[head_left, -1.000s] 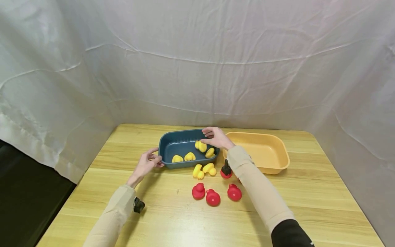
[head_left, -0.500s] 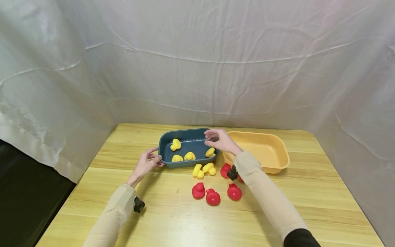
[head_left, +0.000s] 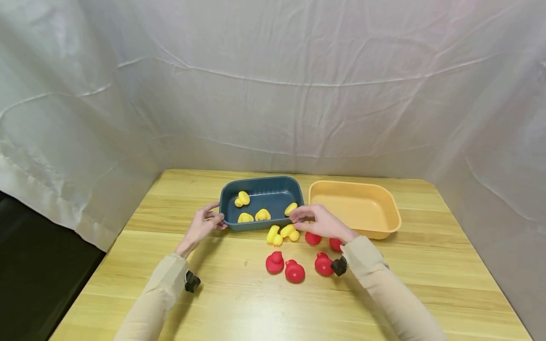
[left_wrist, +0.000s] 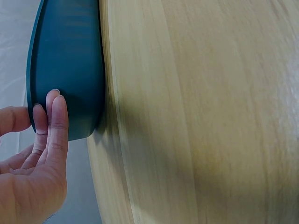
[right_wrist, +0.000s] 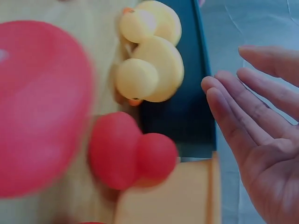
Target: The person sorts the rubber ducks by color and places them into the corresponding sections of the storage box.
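In the head view my left hand [head_left: 204, 223] rests at the left end of the dark blue bin [head_left: 235, 226]. Its extended fingers [left_wrist: 57, 123] lie against the outer wall in the left wrist view, with another fingertip right at the rim. My right hand [head_left: 317, 221] hovers over the bin's near right corner, its fingers loosely bent and holding nothing. Two yellow toy ducks [head_left: 274, 235] lie on the table just below it. Several yellow ducks [head_left: 242, 199] are in the bin, one of them close beside the right fingertips.
An orange bin [head_left: 362, 203] stands right of the blue one. Several red toy ducks [head_left: 295, 272] lie on the wooden table [head_left: 239, 303] in front of both bins, some under the right wrist. A pale curtain [head_left: 273, 94] hangs behind the table.
My right hand has drawn back from over the blue bin toward its near right corner. One yellow duck shifted from the bin's right part to its left. The left hand stays put.
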Demonstrator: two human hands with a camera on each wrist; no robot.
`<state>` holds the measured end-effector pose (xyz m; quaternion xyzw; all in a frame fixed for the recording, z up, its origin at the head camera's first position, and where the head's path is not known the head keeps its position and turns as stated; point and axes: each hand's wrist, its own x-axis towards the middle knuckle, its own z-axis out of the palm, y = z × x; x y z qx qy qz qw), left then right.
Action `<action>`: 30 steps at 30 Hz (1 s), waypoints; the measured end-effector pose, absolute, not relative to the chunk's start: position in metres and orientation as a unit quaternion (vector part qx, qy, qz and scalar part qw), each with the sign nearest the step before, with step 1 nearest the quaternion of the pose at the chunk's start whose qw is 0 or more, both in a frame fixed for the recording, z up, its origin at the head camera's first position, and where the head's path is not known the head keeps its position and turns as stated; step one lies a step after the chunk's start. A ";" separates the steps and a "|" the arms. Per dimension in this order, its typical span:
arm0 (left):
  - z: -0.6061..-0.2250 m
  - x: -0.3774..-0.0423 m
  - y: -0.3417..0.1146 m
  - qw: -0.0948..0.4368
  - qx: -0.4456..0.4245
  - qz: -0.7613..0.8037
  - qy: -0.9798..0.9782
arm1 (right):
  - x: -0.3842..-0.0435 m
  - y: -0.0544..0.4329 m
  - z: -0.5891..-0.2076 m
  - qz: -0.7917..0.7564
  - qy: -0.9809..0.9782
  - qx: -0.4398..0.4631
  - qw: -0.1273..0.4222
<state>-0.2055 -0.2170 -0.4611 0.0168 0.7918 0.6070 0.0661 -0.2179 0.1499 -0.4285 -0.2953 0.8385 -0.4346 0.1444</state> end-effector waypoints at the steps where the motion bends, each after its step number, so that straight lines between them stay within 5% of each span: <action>1: -0.461 -0.206 -0.217 0.065 0.017 0.607 0.792 | -0.215 0.151 -0.430 -0.435 0.837 -0.295 0.149; 30: -0.463 -0.206 -0.217 0.060 0.024 0.606 0.792 | -0.205 0.162 -0.450 -0.432 0.835 -0.280 0.195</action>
